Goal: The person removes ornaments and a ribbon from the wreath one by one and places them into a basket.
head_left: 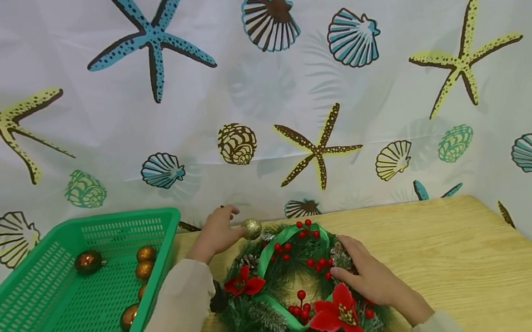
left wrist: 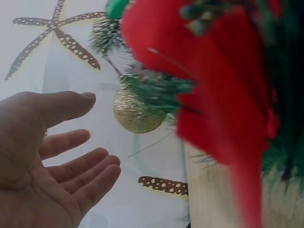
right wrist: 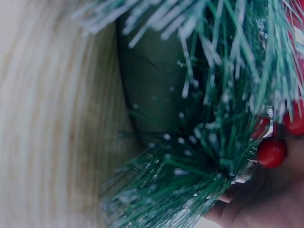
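A green Christmas wreath (head_left: 246,320) with red flowers, red berries, pinecones and a green ribbon lies on the table. At its far left edge hangs a glittery gold ball ornament (head_left: 252,229). My left hand (head_left: 216,233) is just left of that ball. In the left wrist view its fingers (left wrist: 80,164) are spread and apart from the ball (left wrist: 135,111). My right hand (head_left: 374,278) holds the wreath's right side, thumb near the berries. Needles partly hide its fingers in the right wrist view, where red berries (right wrist: 271,153) sit beside the hand.
At the left stands a green plastic basket (head_left: 175,223) holding several copper-coloured balls (head_left: 88,262). A wooden table (head_left: 460,264) extends to the right of the wreath. Behind it hangs a white curtain (head_left: 256,89) printed with starfish and shells.
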### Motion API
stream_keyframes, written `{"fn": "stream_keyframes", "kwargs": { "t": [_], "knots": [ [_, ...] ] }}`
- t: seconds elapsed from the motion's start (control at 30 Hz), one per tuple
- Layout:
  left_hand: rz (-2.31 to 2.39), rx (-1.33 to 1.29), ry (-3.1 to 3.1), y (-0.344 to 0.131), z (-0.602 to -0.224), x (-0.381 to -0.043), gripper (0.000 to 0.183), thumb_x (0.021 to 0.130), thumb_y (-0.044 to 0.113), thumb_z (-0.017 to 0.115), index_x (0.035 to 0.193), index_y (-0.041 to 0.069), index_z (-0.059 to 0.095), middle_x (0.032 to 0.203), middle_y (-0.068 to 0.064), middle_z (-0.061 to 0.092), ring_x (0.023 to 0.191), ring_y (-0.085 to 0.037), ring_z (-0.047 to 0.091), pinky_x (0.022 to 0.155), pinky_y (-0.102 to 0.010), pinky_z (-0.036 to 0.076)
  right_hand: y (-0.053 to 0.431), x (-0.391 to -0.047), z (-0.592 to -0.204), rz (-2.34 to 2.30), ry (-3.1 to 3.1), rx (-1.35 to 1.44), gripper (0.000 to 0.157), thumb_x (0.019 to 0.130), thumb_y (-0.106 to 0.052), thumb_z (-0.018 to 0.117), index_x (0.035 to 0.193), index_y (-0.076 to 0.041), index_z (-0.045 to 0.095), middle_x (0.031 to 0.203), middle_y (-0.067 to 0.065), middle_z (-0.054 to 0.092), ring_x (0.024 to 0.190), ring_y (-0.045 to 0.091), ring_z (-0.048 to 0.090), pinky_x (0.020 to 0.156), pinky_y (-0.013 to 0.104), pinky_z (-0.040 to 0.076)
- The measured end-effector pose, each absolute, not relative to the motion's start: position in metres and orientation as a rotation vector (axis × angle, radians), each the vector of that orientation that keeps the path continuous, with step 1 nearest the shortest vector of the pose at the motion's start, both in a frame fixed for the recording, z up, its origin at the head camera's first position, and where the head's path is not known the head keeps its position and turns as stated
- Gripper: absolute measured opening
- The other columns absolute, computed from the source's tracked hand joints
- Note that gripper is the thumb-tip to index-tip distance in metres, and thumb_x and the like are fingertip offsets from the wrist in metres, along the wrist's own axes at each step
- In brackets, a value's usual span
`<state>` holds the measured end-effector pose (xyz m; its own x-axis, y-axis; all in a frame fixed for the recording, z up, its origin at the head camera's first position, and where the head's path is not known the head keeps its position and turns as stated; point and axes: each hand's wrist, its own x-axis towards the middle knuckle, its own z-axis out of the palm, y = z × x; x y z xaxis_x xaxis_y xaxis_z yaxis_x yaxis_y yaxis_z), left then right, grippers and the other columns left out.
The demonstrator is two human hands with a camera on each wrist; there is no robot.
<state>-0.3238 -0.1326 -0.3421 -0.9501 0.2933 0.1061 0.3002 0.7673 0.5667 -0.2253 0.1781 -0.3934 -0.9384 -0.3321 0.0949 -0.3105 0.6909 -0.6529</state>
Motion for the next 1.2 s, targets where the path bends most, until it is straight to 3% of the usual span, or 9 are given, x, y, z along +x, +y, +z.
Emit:
{"fn": "stream_keyframes", "kwargs": {
  "t": [0.63,0.87,1.2],
  "knots": [
    [-0.907,-0.579,-3.013,-0.123,-0.364,-0.336,0.056,0.095,0.018,0.058,0.143,-0.002,0.037,0.145,-0.025,0.040,0.130,-0.043,0.042,0.101,-0.056,0.039,0.180,-0.227,-0.395,-1.129,2.845,-0.515,0.073,0.098,-0.041,0.049,0.153,-0.006,0.015,0.157,0.020,0.016,0.139,0.042,0.029,0.106,0.061,0.030],
    [-0.936,-0.656,-2.971,-0.120,-0.372,-0.335,0.048,0.092,0.009,0.062,0.134,-0.005,0.045,0.124,-0.025,0.054,0.100,-0.033,0.060,0.078,-0.041,0.052,0.180,-0.225,-0.394,-1.127,2.834,-0.517,0.073,0.098,-0.040,0.049,0.153,-0.005,0.015,0.157,0.021,0.016,0.139,0.043,0.029,0.106,0.062,0.030],
    [-0.938,-0.609,-2.947,-0.116,-0.370,-0.332,0.038,0.091,0.011,0.062,0.122,-0.005,0.048,0.112,-0.022,0.058,0.090,-0.028,0.061,0.076,-0.042,0.051,0.180,-0.226,-0.394,-1.120,2.849,-0.530,0.073,0.098,-0.040,0.049,0.153,-0.005,0.016,0.156,0.021,0.017,0.138,0.043,0.031,0.105,0.061,0.031]
  ]
}}
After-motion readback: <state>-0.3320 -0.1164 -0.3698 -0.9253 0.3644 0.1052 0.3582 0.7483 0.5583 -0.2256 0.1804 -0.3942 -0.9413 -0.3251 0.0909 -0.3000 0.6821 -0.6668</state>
